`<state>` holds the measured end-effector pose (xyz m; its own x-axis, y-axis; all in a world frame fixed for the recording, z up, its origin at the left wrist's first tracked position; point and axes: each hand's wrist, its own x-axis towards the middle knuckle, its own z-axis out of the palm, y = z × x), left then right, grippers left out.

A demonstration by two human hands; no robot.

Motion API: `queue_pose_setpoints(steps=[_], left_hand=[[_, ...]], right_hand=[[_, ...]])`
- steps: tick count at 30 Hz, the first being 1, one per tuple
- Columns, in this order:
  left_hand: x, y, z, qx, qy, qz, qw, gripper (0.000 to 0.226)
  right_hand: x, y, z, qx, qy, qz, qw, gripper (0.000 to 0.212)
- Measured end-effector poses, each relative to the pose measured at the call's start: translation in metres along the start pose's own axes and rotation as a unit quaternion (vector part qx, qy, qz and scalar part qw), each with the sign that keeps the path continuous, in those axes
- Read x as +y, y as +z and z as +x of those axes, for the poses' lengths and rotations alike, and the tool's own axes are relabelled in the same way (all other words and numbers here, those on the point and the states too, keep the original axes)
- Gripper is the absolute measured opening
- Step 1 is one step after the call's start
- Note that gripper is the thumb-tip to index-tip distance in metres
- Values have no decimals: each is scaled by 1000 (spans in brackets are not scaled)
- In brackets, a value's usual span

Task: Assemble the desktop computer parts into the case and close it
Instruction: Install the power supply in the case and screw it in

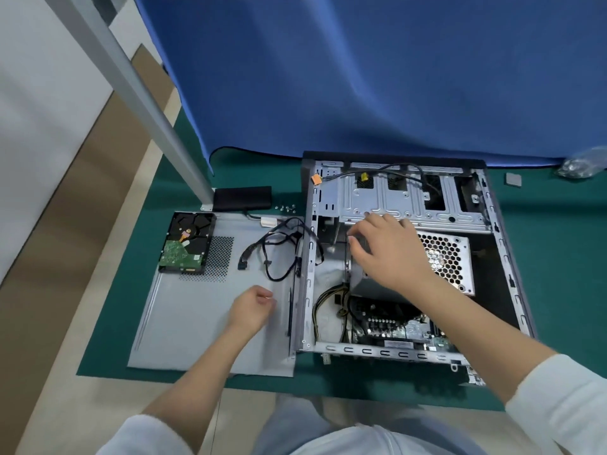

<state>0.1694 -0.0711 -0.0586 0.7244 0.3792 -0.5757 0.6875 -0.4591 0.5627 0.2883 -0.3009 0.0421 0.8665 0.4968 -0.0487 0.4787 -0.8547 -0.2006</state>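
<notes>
Right hand [384,251] fingers spread on PSU [450,257], hiding its front, left hand [253,307] fingers curled, contents unclear

No readable text anywhere. Hard drive [186,245] has small white stickers on its green board, too blurred to read. Motherboard [395,326] in the case [505,244] carries a white label strip near its near edge, print illegible.
</notes>
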Motion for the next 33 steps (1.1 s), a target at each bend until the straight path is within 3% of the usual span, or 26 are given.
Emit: queue_pose_setpoints(steps=[3,7,13,16,19,21,23,26,28,30,32,33], left_hand=[[5,21,4,-35,-5,76,996,24],[15,30,7,-25,-43,129,990,18],[21,29,11,-12,-65,140,988,20],[16,17,13,46,-56,-3,997,11],[26,-7,8,145,-23,-167,975,10],[45,-24,2,164,8,-255,953,6],[71,-39,-6,120,27,-330,936,3],[114,-50,-23,-88,21,-482,872,8],[139,-46,-36,-208,18,-525,825,11],[156,-34,-44,-265,30,-489,831,6],[167,-24,-47,-275,42,-452,847,22],[171,-20,-46,-267,43,-442,855,19]], right_hand=[[-1,0,1,1,0,-3,1000,33],[-3,-1,2,10,7,-4,1000,32],[-4,-2,0,20,9,6,1000,32],[-3,-3,-1,30,10,28,999,30],[-3,-5,-4,65,4,70,995,27],[-2,-8,-6,106,-4,101,989,26],[-2,-11,-9,134,-16,161,978,26],[-4,-19,-13,139,-55,250,957,30],[-4,-27,-12,162,-116,191,961,35],[-5,-33,-9,139,-172,157,963,48],[-2,-39,-6,80,-185,187,961,65],[1,-40,-5,62,-183,188,963,69]])
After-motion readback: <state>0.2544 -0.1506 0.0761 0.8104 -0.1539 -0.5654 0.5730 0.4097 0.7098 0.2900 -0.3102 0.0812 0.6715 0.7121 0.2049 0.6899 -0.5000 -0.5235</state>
